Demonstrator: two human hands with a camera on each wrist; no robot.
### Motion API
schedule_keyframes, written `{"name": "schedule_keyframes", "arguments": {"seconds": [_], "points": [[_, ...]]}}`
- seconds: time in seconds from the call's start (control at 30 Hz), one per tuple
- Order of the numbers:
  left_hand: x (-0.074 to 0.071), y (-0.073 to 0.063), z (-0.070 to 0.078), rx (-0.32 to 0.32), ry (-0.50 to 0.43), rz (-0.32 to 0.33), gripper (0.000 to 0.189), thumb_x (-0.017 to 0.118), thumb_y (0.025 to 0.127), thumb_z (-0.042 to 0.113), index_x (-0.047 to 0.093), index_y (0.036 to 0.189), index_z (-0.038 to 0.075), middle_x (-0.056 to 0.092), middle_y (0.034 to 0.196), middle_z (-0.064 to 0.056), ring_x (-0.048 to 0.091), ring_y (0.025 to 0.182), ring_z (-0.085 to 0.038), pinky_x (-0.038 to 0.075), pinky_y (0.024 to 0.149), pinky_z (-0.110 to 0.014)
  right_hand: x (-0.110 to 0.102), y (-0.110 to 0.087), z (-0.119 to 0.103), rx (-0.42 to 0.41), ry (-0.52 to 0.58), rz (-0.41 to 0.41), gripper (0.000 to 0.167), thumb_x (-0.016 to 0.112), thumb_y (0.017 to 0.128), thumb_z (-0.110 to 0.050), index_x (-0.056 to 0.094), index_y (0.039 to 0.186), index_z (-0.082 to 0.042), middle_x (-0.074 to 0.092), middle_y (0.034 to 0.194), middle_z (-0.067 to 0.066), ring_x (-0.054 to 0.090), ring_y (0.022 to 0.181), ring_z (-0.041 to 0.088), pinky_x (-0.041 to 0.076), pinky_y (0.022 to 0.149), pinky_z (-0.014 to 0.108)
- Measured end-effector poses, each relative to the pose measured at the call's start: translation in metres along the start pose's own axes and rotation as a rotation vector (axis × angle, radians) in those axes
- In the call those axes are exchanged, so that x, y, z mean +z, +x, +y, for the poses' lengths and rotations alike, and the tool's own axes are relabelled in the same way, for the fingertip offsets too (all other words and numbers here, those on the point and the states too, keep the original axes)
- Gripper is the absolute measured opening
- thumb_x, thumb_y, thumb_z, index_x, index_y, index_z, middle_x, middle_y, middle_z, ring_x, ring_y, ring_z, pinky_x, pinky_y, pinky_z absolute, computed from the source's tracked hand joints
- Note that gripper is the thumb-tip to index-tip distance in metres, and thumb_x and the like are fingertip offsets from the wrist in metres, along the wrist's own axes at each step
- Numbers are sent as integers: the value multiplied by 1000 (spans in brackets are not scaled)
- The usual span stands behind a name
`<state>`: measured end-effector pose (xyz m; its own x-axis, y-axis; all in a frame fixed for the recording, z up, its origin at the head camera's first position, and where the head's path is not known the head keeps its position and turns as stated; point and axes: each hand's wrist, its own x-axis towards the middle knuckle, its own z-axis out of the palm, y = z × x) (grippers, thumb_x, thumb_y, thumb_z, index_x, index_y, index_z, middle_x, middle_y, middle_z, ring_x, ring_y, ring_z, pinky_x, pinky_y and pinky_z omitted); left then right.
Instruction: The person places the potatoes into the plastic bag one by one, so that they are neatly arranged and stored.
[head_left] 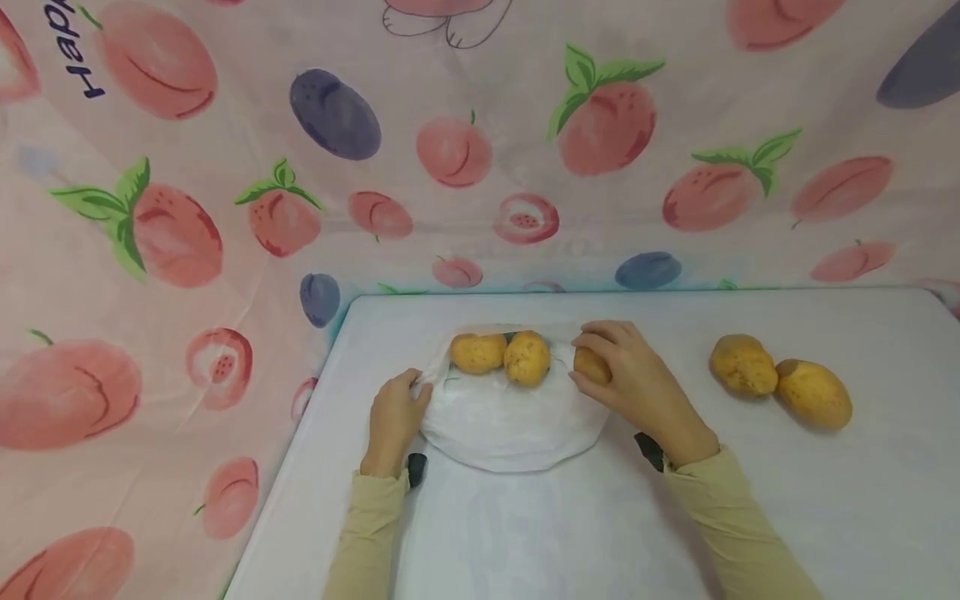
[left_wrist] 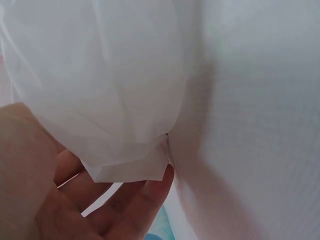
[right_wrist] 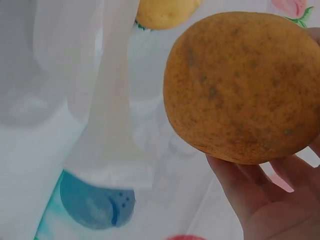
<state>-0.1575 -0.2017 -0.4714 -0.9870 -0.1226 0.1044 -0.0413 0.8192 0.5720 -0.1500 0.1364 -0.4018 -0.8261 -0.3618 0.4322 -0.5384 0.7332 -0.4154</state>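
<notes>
A white plastic bag (head_left: pixel 517 425) lies on the white table, its opening toward the far side. Two yellow potatoes, one on the left (head_left: pixel 477 353) and one beside it (head_left: pixel 527 358), show at the opening. My left hand (head_left: pixel 395 417) pinches the bag's left edge; in the left wrist view, fingers (left_wrist: pixel 145 200) lie behind the bag's corner. With my right hand (head_left: pixel 637 379) I grip another potato (right_wrist: pixel 245 87) at the right side of the opening. The head view shows this held potato (head_left: pixel 591 365) partly covered by my fingers.
Farther right on the table (head_left: pixel 525 533) lie two more potatoes touching each other, a lumpy one (head_left: pixel 742 365) and a smoother oval one (head_left: pixel 813 393). A fruit-printed cloth (head_left: pixel 465 83) hangs behind the table and along its left side.
</notes>
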Motion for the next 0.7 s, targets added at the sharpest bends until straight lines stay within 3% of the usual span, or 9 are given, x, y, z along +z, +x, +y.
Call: {"name": "schedule_keyframes", "arguments": {"seconds": [0.4, 0.7], "points": [[-2, -1, 4, -5, 7, 3, 27, 66, 95, 19, 70, 115, 1, 72, 112, -18, 67, 104, -36, 53, 88, -50, 19, 12, -6, 46, 46, 9, 36, 79, 84, -20, 69, 113, -1, 60, 126, 17, 51, 119, 34, 50, 96, 50], [-2, 0, 2, 8, 36, 6, 31, 67, 95, 20, 68, 118, 0, 70, 114, -19, 66, 107, -38, 51, 91, -51, 34, 19, -2, 57, 53, -36, 36, 77, 85, -22, 69, 112, 1, 60, 125, 18, 52, 118, 36, 47, 101, 51]]}}
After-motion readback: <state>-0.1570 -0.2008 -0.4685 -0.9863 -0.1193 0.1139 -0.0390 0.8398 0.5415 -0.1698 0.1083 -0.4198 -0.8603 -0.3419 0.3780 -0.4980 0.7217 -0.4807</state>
